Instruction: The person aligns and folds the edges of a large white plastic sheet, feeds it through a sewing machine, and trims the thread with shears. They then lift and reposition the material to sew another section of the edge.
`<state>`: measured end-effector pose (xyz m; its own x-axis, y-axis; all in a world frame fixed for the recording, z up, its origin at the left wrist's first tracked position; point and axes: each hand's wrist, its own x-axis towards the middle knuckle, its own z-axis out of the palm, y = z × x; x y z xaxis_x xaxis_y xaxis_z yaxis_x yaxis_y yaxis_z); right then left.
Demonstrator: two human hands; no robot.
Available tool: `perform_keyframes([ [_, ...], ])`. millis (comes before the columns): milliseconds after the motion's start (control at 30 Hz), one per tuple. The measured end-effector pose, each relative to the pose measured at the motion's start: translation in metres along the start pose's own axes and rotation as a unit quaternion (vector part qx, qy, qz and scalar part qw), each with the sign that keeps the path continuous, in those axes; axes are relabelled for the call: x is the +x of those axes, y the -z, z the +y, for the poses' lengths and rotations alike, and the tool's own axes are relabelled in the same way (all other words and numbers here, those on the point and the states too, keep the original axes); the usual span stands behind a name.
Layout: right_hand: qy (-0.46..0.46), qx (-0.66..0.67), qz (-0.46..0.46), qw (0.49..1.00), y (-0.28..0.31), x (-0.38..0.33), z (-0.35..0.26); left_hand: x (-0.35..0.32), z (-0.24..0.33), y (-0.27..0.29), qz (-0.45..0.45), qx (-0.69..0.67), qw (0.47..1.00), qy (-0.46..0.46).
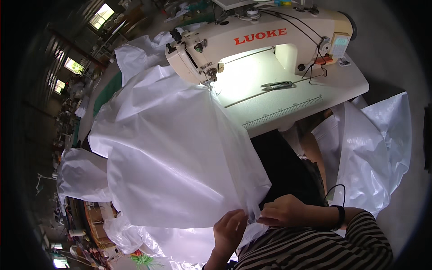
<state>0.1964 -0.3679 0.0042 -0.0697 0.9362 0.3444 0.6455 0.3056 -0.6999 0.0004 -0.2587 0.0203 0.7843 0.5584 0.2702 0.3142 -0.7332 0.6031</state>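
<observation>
A large sheet of shiny white fabric (171, 157) spreads over my lap and the table's left side, and runs up beneath the needle area of a cream sewing machine (252, 40). At its near right corner my left hand (229, 231) pinches the edge between curled fingers. Close beside it, my right hand (283, 211) also grips that edge, fingers closed, a dark band on the wrist. Only a small gap parts the two hands. What lies inside the fingertips is partly hidden.
Thread snips (277, 85) lie on the lit white sewing table (310, 90), which has a ruler scale along its front edge. More white sheeting (369, 148) hangs at the right. Bunched white material (85, 175) lies at the left, with a cluttered workshop beyond.
</observation>
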Motion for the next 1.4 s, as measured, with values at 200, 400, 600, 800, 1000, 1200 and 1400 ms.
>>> perform_keyframes([
  [200,0.089,-0.105,0.024,0.990,-0.019,0.013,-0.008,0.005,0.002,0.005,-0.010,-0.227,0.949,0.220],
  [400,0.143,-0.093,-0.043,0.984,-0.027,0.015,-0.018,0.002,-0.001,0.007,-0.019,-0.326,0.895,0.303],
  [600,-0.062,0.216,0.131,0.966,-0.019,0.025,-0.009,0.016,0.007,0.015,0.088,-0.069,0.988,0.110],
  [800,-0.188,0.384,-0.429,0.796,-0.014,0.035,-0.005,0.028,-0.005,0.011,-0.123,0.083,0.984,-0.094],
  [1000,-0.396,0.318,0.168,0.845,-0.018,0.003,0.085,0.021,-0.010,0.008,-0.071,0.055,0.995,-0.040],
  [1200,-0.403,0.526,0.026,0.748,-0.056,-0.030,0.054,0.024,0.002,0.010,-0.024,0.079,0.995,-0.058],
  [1400,-0.479,0.536,-0.062,0.693,-0.025,-0.023,0.017,0.029,0.006,0.009,-0.048,0.072,0.994,-0.069],
])
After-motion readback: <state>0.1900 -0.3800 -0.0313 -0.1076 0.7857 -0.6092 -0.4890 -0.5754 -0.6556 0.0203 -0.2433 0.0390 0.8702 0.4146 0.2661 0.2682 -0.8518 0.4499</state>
